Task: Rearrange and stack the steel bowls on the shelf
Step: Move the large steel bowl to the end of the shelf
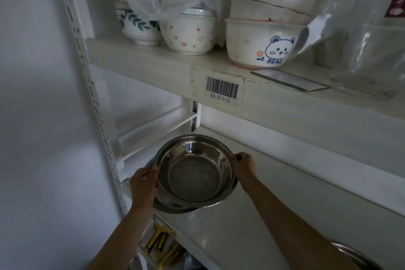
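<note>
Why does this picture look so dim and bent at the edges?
Head view: the wide-angle lens bows the shelf upright; light is dim and greyish; the steel bowl held by both hands catches soft glare on its inner wall; the plastic wrap looks hazy.

Silver steel bowl (pixel 195 173); white shelf (pixel 252 226); white bear-print bowl (pixel 260 44); green-leaf bowl (pixel 138 26).

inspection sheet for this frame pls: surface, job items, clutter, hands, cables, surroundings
Surface: white lower shelf, bare right of the bowls.
Job items: top steel bowl tilted, nested over a second bowl whose rim shows below; another steel bowl at the frame's lower right.
Clutter: ceramic bowls and plastic wrap on the upper shelf.
Hands: left hand and right hand each grip the top bowl's rim.
Cables: nothing seen.
Surroundings: white wall, slotted upright, barcode label.
</note>
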Tool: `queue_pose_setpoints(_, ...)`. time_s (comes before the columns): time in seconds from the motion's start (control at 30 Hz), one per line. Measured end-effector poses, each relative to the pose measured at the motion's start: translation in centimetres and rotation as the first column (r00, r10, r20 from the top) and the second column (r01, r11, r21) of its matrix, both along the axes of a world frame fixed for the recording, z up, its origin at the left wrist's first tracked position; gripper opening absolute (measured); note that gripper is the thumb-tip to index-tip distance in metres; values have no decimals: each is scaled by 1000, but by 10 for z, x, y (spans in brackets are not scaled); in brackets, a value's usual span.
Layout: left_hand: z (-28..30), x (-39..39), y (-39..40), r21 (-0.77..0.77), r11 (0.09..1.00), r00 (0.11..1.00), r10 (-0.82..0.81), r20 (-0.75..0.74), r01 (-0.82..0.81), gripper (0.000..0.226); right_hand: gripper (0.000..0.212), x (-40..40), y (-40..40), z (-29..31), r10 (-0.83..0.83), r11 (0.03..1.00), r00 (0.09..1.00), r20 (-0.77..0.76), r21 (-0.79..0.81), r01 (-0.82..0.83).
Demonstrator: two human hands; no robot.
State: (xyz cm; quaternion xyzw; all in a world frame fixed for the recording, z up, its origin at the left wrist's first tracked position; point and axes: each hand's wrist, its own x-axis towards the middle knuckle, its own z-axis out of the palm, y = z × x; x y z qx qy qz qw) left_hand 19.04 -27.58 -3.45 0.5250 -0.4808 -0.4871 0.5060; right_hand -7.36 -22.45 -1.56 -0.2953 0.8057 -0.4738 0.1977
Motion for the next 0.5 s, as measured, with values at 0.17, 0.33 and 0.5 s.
queue_pose_setpoints(0.17, -15, 15, -30, 37, 998, 997, 52, 63, -55, 15, 28, 16, -29, -14, 66, 995, 997, -50, 77, -62)
queue_pose_setpoints(0.33, -32, 21, -44, 33, 999, 984, 31, 174, -38, 13, 28, 20, -43, -31, 101, 984, 991, -89, 157, -86)
queue_pose_setpoints(0.5, -45, 21, -52, -8, 997, 932, 69, 355, -71, 23, 29, 22, -49, -45, 146, 964, 978, -145, 242, -108)
